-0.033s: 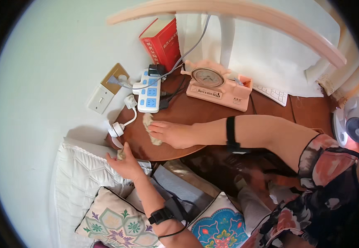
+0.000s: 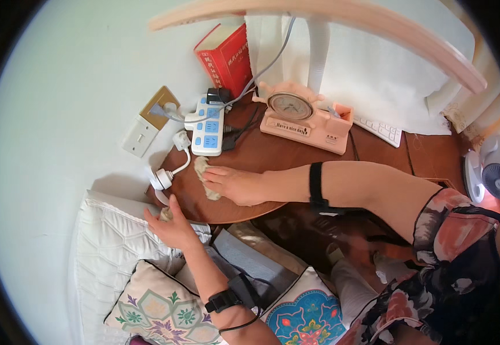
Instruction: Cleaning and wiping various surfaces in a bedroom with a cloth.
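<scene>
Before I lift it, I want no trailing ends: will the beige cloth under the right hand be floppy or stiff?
The beige cloth looks crumpled, so probably floppy. Little shows around the right hand, so it's likely light.

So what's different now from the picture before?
Only a little: the right fingers and the cloth under them slid slightly left. The left fingers also shifted a tiny bit left and up. Nothing was visibly picked up or let go. The clock, red book and power strip stayed put.
</scene>
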The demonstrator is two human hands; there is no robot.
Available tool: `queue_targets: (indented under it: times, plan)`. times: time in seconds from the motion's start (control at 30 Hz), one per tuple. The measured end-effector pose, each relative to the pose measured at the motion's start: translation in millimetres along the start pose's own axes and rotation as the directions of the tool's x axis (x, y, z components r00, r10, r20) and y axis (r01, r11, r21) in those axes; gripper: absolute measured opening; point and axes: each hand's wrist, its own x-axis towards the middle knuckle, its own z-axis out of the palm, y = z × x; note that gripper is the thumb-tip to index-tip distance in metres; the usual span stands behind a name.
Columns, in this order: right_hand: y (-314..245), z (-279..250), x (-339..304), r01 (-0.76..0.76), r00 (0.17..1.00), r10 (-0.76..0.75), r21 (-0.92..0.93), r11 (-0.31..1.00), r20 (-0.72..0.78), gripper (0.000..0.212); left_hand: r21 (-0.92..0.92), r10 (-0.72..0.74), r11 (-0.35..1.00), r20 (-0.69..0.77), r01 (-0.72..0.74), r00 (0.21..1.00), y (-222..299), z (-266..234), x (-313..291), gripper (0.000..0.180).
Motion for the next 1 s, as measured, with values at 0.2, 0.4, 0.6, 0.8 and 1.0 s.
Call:
queue_targets:
  times: [0.2,0.4,0.6,0.8,1.0]
  plan:
    - [-24.8,34.8,26.3,-0.221,0.972,0.222,0.028,0.975,-0.076,0.047,0.349,0.132,0.899,0.361,-0.265,0.923,-16.9,10.3,47.3,0.037]
    - [-18.5,47.4,45.9,-0.197,0.977,0.195,-0.009,0.980,-0.087,0.051,-0.071,0.212,0.977,0.218,-0.201,0.953,-24.7,17.7,54.2,0.041]
    - [33.1,79.0,105.0,-0.210,0.953,0.172,-0.134,0.968,-0.251,0.051,-0.326,0.255,0.932,0.270,-0.161,0.928,15.5,-7.5,69.3,0.036]
    - [14.0,100.1,155.1,0.367,0.926,-0.362,0.039,0.929,-0.107,0.040,-0.236,0.326,0.935,0.280,-0.264,0.903,-11.7,-25.7,81.0,0.034]
    - [4.8,95.2,120.6,0.513,0.814,-0.535,0.152,0.845,0.228,0.023,-0.341,0.257,0.926,0.253,-0.163,0.933,-24.7,-2.4,54.2,0.034]
